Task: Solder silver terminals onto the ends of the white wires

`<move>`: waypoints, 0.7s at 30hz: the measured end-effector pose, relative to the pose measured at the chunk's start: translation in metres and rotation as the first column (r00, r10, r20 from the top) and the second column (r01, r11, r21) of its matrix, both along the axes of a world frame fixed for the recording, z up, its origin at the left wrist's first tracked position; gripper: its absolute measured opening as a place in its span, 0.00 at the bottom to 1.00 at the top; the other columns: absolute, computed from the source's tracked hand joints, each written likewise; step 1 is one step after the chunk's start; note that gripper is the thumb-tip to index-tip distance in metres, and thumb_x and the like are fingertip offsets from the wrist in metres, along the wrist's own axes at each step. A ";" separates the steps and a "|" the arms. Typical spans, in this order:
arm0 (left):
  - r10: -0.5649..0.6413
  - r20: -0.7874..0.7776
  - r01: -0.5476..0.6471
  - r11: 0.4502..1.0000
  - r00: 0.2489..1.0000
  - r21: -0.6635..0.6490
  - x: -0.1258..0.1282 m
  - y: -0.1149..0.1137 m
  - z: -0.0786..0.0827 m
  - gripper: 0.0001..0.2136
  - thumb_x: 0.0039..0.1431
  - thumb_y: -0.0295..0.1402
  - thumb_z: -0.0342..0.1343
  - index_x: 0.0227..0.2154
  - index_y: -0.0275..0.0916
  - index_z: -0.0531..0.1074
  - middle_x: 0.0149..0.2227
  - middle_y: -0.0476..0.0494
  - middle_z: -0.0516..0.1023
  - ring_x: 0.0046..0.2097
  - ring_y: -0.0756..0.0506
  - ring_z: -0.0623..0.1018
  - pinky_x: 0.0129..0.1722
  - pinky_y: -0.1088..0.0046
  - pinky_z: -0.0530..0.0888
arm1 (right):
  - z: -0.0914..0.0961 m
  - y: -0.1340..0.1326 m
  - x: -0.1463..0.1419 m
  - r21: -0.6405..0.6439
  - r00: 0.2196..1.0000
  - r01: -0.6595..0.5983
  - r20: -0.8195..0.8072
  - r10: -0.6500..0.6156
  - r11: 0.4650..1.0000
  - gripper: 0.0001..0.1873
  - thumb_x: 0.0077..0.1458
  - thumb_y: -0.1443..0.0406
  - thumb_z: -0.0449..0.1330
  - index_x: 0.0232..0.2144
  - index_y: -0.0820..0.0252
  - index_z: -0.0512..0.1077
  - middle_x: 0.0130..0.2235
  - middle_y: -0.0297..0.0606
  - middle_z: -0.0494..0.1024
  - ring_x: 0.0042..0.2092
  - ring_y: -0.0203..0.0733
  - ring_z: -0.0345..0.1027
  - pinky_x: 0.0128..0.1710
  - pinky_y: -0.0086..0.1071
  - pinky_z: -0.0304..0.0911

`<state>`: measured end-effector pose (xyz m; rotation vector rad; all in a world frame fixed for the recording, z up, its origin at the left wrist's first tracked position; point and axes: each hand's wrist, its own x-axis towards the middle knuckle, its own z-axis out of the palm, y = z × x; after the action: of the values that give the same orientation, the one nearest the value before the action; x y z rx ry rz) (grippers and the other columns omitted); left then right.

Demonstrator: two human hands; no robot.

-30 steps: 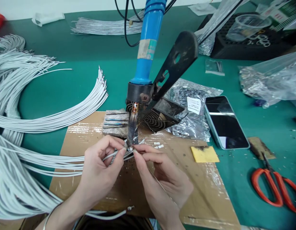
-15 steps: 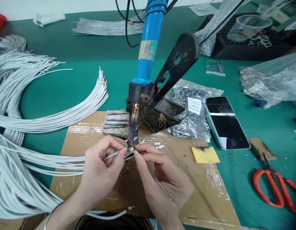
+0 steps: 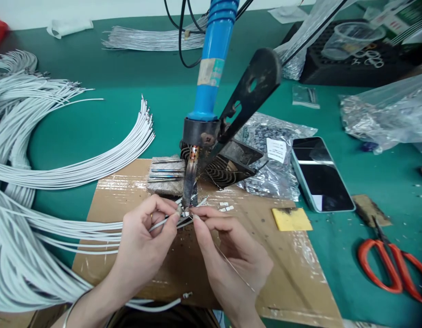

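My left hand [image 3: 144,237] pinches a white cable [image 3: 158,225] near its end between thumb and forefinger. Opposite it, my right hand [image 3: 231,255] is closed on a thin solder wire [image 3: 236,272], whose tail slants down across the palm. Both sets of fingertips nearly meet just under the tip of a blue-handled soldering iron [image 3: 211,86], which a black stand [image 3: 250,91] holds pointing down. Whether the cable end touches the tip is too small to tell. More white cable ends lie beneath my fingers.
Bundles of white cables [image 3: 60,177] fill the left side. Cardboard [image 3: 282,273] covers the bench under my hands. A block with metal pins [image 3: 166,177] sits by the iron. To the right are a bag of parts [image 3: 265,150], a phone [image 3: 323,175], a yellow sponge [image 3: 291,219] and red-handled scissors [image 3: 380,264].
My right hand has shifted very slightly left, and the solder wire's tail shows more plainly. My left hand stays almost in place by the iron's tip.
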<state>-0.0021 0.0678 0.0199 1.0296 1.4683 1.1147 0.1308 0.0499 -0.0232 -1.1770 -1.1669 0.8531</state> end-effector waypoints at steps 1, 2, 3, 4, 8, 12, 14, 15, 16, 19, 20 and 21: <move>0.002 0.009 -0.002 1.000 1.000 -0.016 0.000 -0.001 0.000 0.05 0.54 0.26 0.65 0.25 0.37 0.75 0.33 0.48 0.81 0.30 0.54 0.79 0.30 0.85 0.74 | 0.001 0.000 0.001 -0.027 1.000 0.020 0.008 -0.019 0.999 0.08 0.61 0.72 0.66 0.31 0.56 0.75 0.39 0.35 0.85 0.44 0.40 0.81 0.46 0.31 0.74; 0.001 0.018 0.000 0.999 1.000 -0.036 -0.001 -0.001 0.000 0.06 0.54 0.26 0.65 0.25 0.36 0.75 0.33 0.48 0.81 0.29 0.54 0.78 0.29 0.85 0.74 | 0.001 0.000 0.002 -0.067 0.999 0.051 0.023 -0.049 0.996 0.06 0.62 0.70 0.66 0.33 0.55 0.75 0.39 0.35 0.85 0.42 0.40 0.81 0.45 0.31 0.74; 0.001 0.030 0.000 0.998 1.000 -0.057 -0.001 -0.002 0.000 0.06 0.54 0.26 0.66 0.25 0.36 0.75 0.33 0.48 0.81 0.28 0.55 0.77 0.29 0.85 0.73 | 0.002 0.000 0.003 -0.109 0.996 0.080 0.051 -0.075 0.991 0.04 0.64 0.68 0.65 0.35 0.55 0.76 0.38 0.35 0.85 0.40 0.39 0.81 0.43 0.31 0.74; -0.002 0.041 0.006 0.997 0.999 -0.076 -0.002 -0.004 0.000 0.06 0.55 0.27 0.66 0.26 0.36 0.74 0.33 0.47 0.81 0.28 0.55 0.76 0.28 0.84 0.72 | 0.002 0.000 0.004 -0.147 0.993 0.095 0.090 -0.082 0.985 0.03 0.65 0.66 0.63 0.36 0.55 0.77 0.36 0.34 0.85 0.38 0.39 0.80 0.41 0.30 0.73; -0.078 0.056 0.085 0.986 0.995 -0.145 -0.005 -0.014 -0.006 0.07 0.60 0.30 0.64 0.28 0.37 0.73 0.32 0.48 0.80 0.25 0.55 0.68 0.25 0.82 0.64 | 0.005 -0.002 0.008 -0.204 0.974 -0.028 0.214 0.072 0.979 0.11 0.68 0.64 0.59 0.32 0.56 0.77 0.28 0.31 0.79 0.30 0.37 0.73 0.32 0.28 0.68; -0.090 0.107 0.112 0.969 0.990 -0.220 -0.005 -0.028 -0.007 0.09 0.63 0.34 0.63 0.29 0.38 0.74 0.27 0.51 0.75 0.25 0.54 0.62 0.25 0.78 0.57 | 0.007 -0.004 0.008 -0.261 0.977 -0.136 0.124 0.173 0.956 0.14 0.67 0.64 0.60 0.27 0.57 0.72 0.26 0.29 0.73 0.28 0.34 0.66 0.29 0.26 0.62; -0.085 0.135 0.118 0.958 0.987 -0.260 -0.005 -0.032 -0.003 0.10 0.61 0.37 0.65 0.28 0.38 0.74 0.22 0.55 0.68 0.24 0.54 0.59 0.25 0.78 0.55 | 0.008 -0.004 0.007 -0.317 0.979 -0.178 0.038 0.200 0.932 0.15 0.67 0.62 0.59 0.26 0.57 0.70 0.25 0.28 0.69 0.27 0.33 0.62 0.28 0.26 0.59; -0.081 0.147 0.120 0.953 0.986 -0.277 -0.004 -0.034 -0.001 0.11 0.60 0.37 0.67 0.28 0.38 0.74 0.21 0.57 0.65 0.23 0.54 0.57 0.24 0.78 0.55 | 0.009 -0.003 0.007 -0.343 0.977 -0.204 -0.012 0.213 0.917 0.16 0.67 0.62 0.59 0.25 0.57 0.70 0.24 0.27 0.68 0.26 0.33 0.60 0.27 0.27 0.58; -0.074 0.158 0.118 0.950 0.985 -0.290 -0.004 -0.034 0.001 0.11 0.59 0.38 0.68 0.28 0.38 0.74 0.20 0.58 0.63 0.23 0.54 0.56 0.24 0.79 0.54 | 0.009 -0.003 0.006 -0.364 0.973 -0.229 -0.061 0.222 0.903 0.16 0.66 0.61 0.59 0.25 0.58 0.69 0.23 0.27 0.66 0.26 0.33 0.58 0.26 0.27 0.56; -0.050 0.182 0.105 0.946 0.982 -0.305 -0.004 -0.036 0.004 0.12 0.56 0.37 0.70 0.27 0.38 0.74 0.20 0.58 0.65 0.23 0.55 0.55 0.23 0.79 0.54 | 0.010 -0.004 0.006 -0.399 0.954 -0.293 -0.175 0.241 0.869 0.17 0.65 0.59 0.60 0.24 0.58 0.68 0.23 0.26 0.64 0.25 0.33 0.56 0.25 0.27 0.55; -0.046 0.186 0.102 0.947 0.982 -0.305 -0.003 -0.036 0.005 0.12 0.55 0.37 0.71 0.27 0.38 0.74 0.20 0.58 0.66 0.23 0.55 0.55 0.23 0.79 0.54 | 0.011 -0.004 0.006 -0.402 0.950 -0.305 -0.196 0.244 0.863 0.17 0.65 0.59 0.60 0.24 0.58 0.68 0.23 0.27 0.64 0.25 0.33 0.56 0.25 0.27 0.55; -0.041 0.188 0.098 0.947 0.981 -0.304 -0.003 -0.037 0.005 0.12 0.55 0.37 0.71 0.27 0.37 0.75 0.20 0.57 0.67 0.23 0.55 0.55 0.23 0.79 0.55 | 0.010 -0.005 0.006 -0.401 0.946 -0.314 -0.211 0.246 0.861 0.17 0.65 0.59 0.60 0.24 0.58 0.68 0.23 0.27 0.64 0.26 0.33 0.56 0.25 0.27 0.55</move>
<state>-0.0055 0.0310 0.0247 0.7336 1.3971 0.8649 0.1366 0.0449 -0.0127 -1.2817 -1.0661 1.4599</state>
